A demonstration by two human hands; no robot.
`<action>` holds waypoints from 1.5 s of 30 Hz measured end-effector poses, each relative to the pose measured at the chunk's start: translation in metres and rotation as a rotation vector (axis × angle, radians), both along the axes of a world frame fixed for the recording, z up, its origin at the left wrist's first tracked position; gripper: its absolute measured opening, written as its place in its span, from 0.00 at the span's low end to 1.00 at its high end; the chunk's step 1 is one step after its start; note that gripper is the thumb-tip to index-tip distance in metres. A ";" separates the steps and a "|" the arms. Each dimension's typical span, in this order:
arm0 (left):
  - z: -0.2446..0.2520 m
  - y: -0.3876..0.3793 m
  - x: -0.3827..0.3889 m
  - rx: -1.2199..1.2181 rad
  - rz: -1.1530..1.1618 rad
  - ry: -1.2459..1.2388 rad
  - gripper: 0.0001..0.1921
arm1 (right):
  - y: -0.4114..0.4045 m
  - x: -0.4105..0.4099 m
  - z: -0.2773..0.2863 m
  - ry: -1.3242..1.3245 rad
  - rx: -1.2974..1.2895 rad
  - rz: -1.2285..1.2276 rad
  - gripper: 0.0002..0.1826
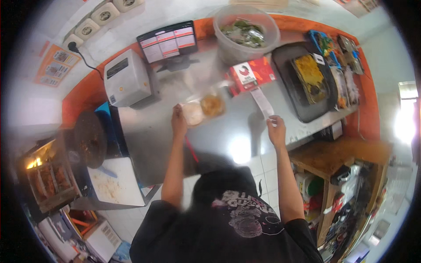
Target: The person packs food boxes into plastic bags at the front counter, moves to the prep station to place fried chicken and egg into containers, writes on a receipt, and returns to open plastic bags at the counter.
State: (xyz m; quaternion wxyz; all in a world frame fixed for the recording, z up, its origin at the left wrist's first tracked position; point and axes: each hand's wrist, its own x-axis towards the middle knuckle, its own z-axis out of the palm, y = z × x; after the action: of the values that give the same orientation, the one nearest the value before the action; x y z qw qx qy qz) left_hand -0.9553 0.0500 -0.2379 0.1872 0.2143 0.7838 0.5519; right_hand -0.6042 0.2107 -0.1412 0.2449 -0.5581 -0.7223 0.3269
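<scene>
Near the middle of the metal counter (148, 138), an opened food box (207, 123) shows a white portion, perhaps rice, on its left and orange-brown food on its right. My left hand (178, 120) grips the left edge of this box. A strip of white printed paper (262, 102) hangs from my right hand (276, 126), pinched between thumb and fingers. The strip's far end meets a red and white printed carton (251, 75); whether it is attached there I cannot tell.
A label printer (126, 79) and a monitor (167, 42) stand at the back left. Behind the carton is a plastic tub (227, 42) of wrapped greens. A black tray (289, 88) with a yellow-topped food container lies right. A cutting board (115, 184) and burning grill (51, 177) are at left.
</scene>
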 end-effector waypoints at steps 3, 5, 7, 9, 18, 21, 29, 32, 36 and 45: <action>0.007 0.005 -0.001 -0.236 -0.019 0.085 0.31 | 0.018 -0.016 -0.002 0.076 -0.072 0.049 0.11; 0.044 0.008 -0.006 -0.532 -0.297 -0.001 0.31 | 0.024 -0.015 -0.006 0.110 -0.063 0.023 0.10; 0.060 -0.012 -0.024 -0.577 -0.330 0.121 0.28 | 0.028 -0.017 -0.005 0.094 -0.091 0.007 0.10; 0.077 -0.030 -0.050 -0.617 -0.377 0.240 0.26 | 0.031 -0.010 -0.012 0.063 -0.091 -0.057 0.11; 0.132 0.083 -0.116 -0.257 -0.355 0.475 0.15 | 0.014 0.041 -0.050 -0.219 0.047 0.028 0.23; 0.131 0.122 -0.115 -0.311 -0.460 0.490 0.17 | 0.008 0.040 -0.040 -0.467 0.014 0.242 0.25; 0.116 0.142 -0.120 -0.502 -0.508 0.415 0.24 | 0.009 0.033 -0.035 -0.513 0.003 0.255 0.22; 0.115 0.145 -0.119 -0.519 -0.556 0.384 0.24 | 0.007 0.032 -0.037 -0.522 0.015 0.264 0.21; 0.118 0.156 -0.117 -0.483 -0.720 0.431 0.26 | 0.005 0.030 -0.034 -0.522 0.043 0.278 0.20; 0.122 0.173 -0.119 -0.515 -0.752 0.496 0.27 | 0.006 0.031 -0.035 -0.543 0.030 0.280 0.20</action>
State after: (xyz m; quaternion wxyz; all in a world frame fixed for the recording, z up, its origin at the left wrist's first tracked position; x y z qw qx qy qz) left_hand -1.0745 0.2229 -0.1159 0.2278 0.5524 0.7839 0.1686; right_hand -0.5731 0.2166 -0.1758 0.0036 -0.5165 -0.8359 0.1856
